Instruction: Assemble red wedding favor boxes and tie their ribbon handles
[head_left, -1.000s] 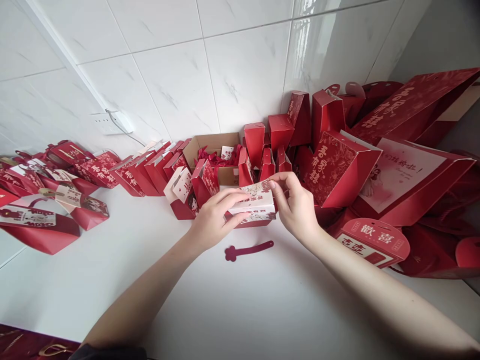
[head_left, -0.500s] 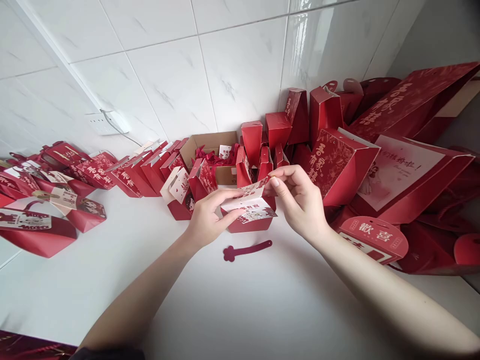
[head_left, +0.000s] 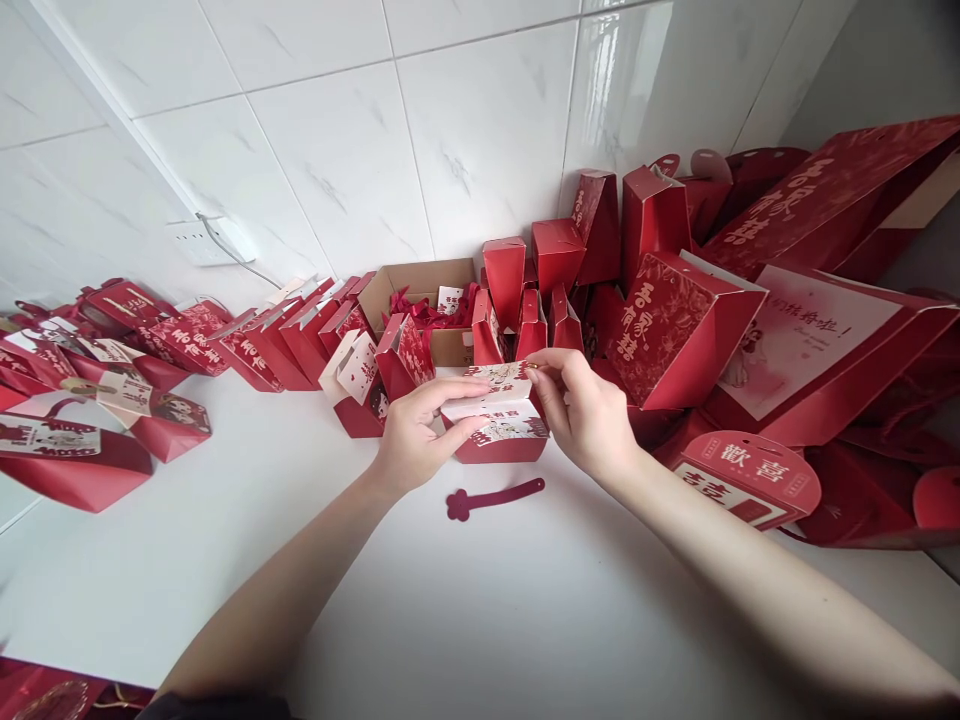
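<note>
A small red gift box [head_left: 501, 450] stands in front of me with a white folded card [head_left: 510, 430] over its top, printed with red figures and lettering. My left hand [head_left: 420, 430] clasps the card and box from the left, thumb on the near face and fingers on the far one. At the card's right edge, my right hand [head_left: 581, 410] pinches with thumb and forefinger; a tiny gold-coloured bit shows at the fingertips, too small to name. Just nearer to me, a dark red strap [head_left: 499, 498] with a flower-shaped end lies flat on the white table [head_left: 420, 600].
Behind the box is an open cardboard carton [head_left: 420, 280] holding red ribbons [head_left: 420, 312]. Several red boxes [head_left: 277, 345] line the left side. Larger red boxes [head_left: 667, 330] crowd the right, beside a rounded box [head_left: 750, 470]. A tiled wall [head_left: 480, 150] rises behind.
My right hand has moved down and a little left, closer to the box. The card's far flap now lies lower and flatter. My left hand and the strap have stayed put.
</note>
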